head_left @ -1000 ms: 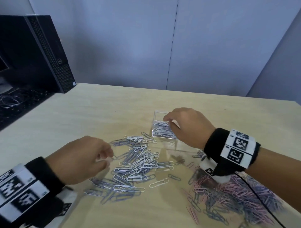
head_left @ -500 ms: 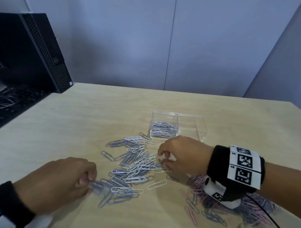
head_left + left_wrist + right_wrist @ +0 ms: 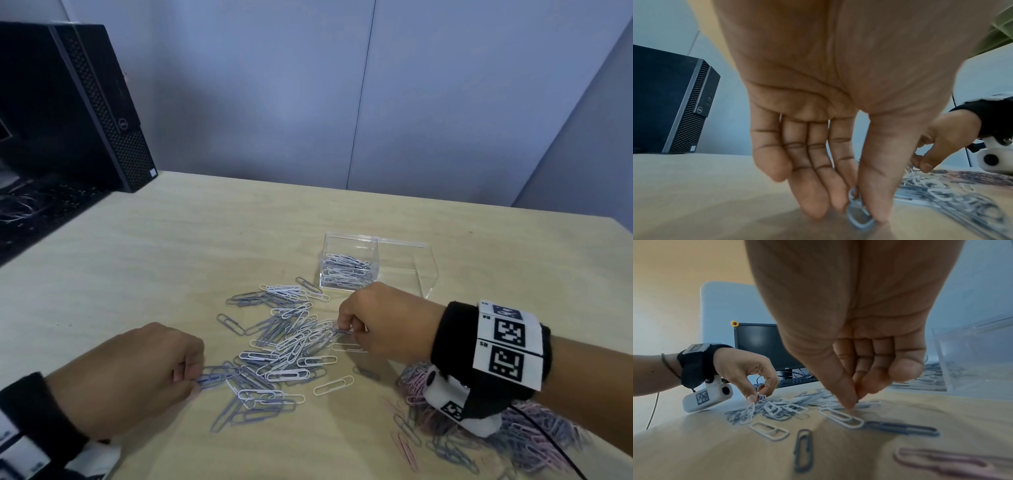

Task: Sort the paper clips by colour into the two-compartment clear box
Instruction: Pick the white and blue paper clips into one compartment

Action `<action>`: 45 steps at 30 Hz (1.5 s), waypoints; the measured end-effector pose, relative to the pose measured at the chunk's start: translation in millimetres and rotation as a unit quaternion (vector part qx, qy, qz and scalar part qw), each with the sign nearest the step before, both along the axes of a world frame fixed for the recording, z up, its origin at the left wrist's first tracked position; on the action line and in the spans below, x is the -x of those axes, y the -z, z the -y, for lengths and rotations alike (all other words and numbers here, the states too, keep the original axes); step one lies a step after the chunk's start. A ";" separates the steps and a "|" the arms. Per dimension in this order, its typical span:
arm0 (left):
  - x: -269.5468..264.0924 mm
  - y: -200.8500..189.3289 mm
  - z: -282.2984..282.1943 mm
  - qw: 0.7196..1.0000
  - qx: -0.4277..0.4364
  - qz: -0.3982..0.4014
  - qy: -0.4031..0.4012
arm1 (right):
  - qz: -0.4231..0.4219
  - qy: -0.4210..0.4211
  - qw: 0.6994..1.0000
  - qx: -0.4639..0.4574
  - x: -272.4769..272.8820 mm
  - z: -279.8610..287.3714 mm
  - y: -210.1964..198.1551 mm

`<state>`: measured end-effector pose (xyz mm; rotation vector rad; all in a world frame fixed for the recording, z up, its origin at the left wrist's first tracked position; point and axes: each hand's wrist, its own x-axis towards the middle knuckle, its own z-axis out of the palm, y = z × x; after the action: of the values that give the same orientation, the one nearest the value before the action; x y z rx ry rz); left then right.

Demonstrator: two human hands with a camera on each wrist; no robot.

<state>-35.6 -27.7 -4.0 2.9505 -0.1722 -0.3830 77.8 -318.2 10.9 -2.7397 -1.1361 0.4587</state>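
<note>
The left hand [image 3: 130,380] is low over the surface [image 3: 144,274], thumb and fingers [image 3: 838,191] pinched on a blue clip [image 3: 859,216] at the near left edge of the clip pile [image 3: 284,346]. The pile of white and blue clips spreads from the left hand's fingertips across to the right hand [image 3: 383,325]. The right hand is curled, thumb [image 3: 840,386] and fingertips closed together at the pile's right edge; a dark clip end shows between them, but whether it is actually gripped cannot be told. A single white clip [image 3: 842,417] lies just below the right thumb. Under and behind the right wrist lies a mixed heap of pink and blue clips [image 3: 534,435]. Just beyond the right hand stands the clear box [image 3: 424,270]; its left compartment holds white and blue clips [image 3: 346,272]. Far left of the left hand stands a black computer tower [image 3: 85,102].
</note>
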 end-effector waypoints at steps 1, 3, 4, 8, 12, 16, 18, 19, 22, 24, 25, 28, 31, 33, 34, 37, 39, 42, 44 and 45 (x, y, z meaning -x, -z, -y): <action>0.1 -0.5 0.4 1.000 0.000 -0.002 0.001 | 0.001 0.004 1.000 -0.006 -0.1 0.8 -0.9; -0.4 -0.7 0.6 1.000 -0.001 -0.002 0.000 | 0.008 0.011 1.000 -0.020 -0.5 2.2 -2.5; -0.4 -0.8 0.5 1.000 0.000 0.000 0.000 | 0.012 0.016 1.000 -0.023 -0.6 3.3 -3.5; 1.2 -0.4 -0.7 1.000 0.014 -0.004 0.000 | 0.009 0.023 0.999 -0.021 0.4 9.4 -4.9; 1.4 -0.2 -0.9 0.999 0.034 -0.005 -0.005 | -0.005 0.011 1.000 -0.005 7.6 7.4 0.9; 1.9 -2.0 0.9 0.998 0.058 -0.013 -0.010 | 0.001 0.004 1.000 0.002 8.9 1.9 4.1; 1.9 -5.0 2.1 0.997 0.075 -0.022 -0.010 | -0.007 0.008 1.000 0.001 7.4 1.0 3.8; 1.3 -7.6 2.5 0.996 0.081 -0.023 -0.013 | -0.011 0.011 1.000 0.001 6.9 0.8 3.9; -4.3 -21.9 5.7 0.996 0.086 -0.005 -0.020 | -0.019 0.025 1.000 -0.004 5.3 0.5 3.9; -11.8 -35.2 12.5 0.995 0.096 0.016 -0.012 | -0.028 0.035 0.999 -0.008 4.4 0.0 4.0; -16.9 -42.1 17.7 0.995 0.100 0.028 -0.004 | -0.033 0.041 0.999 -0.009 3.9 -0.5 4.0; -38.9 -58.5 36.0 0.992 0.101 0.077 0.023 | -0.044 0.053 0.998 -0.008 2.1 -2.2 4.2; -71.7 -65.1 57.0 0.987 0.096 0.123 0.048 | -0.048 0.055 0.997 0.006 1.3 -4.4 4.1; -97.4 -64.5 73.4 0.982 0.109 0.145 0.056 | -0.044 0.053 0.998 0.014 1.5 -6.0 3.9; -110.0 -63.3 82.4 0.980 0.115 0.153 0.058 | -0.041 0.052 0.998 0.017 1.3 -6.7 3.7; -141.0 -57.6 108.0 0.978 0.109 0.165 0.066 | -0.046 0.052 0.997 0.022 0.3 -6.9 4.5; -154.0 -51.0 121.2 0.979 0.094 0.162 0.074 | -0.051 0.052 0.997 0.022 -0.3 -6.5 5.6; -163.2 -38.9 133.4 0.982 0.067 0.157 0.085 | -0.052 0.046 0.997 0.021 0.3 -6.2 6.1; -163.7 -33.4 134.2 0.982 0.061 0.160 0.084 | -0.054 0.045 0.997 0.016 0.8 -5.3 5.9; -162.3 -32.2 132.3 0.981 0.064 0.164 0.084 | -0.054 0.044 0.997 0.013 1.4 -4.6 6.1</action>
<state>126.7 -160.0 28.2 2.8575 -0.4693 0.0970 76.4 -313.6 4.8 -2.7364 -0.9865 0.6075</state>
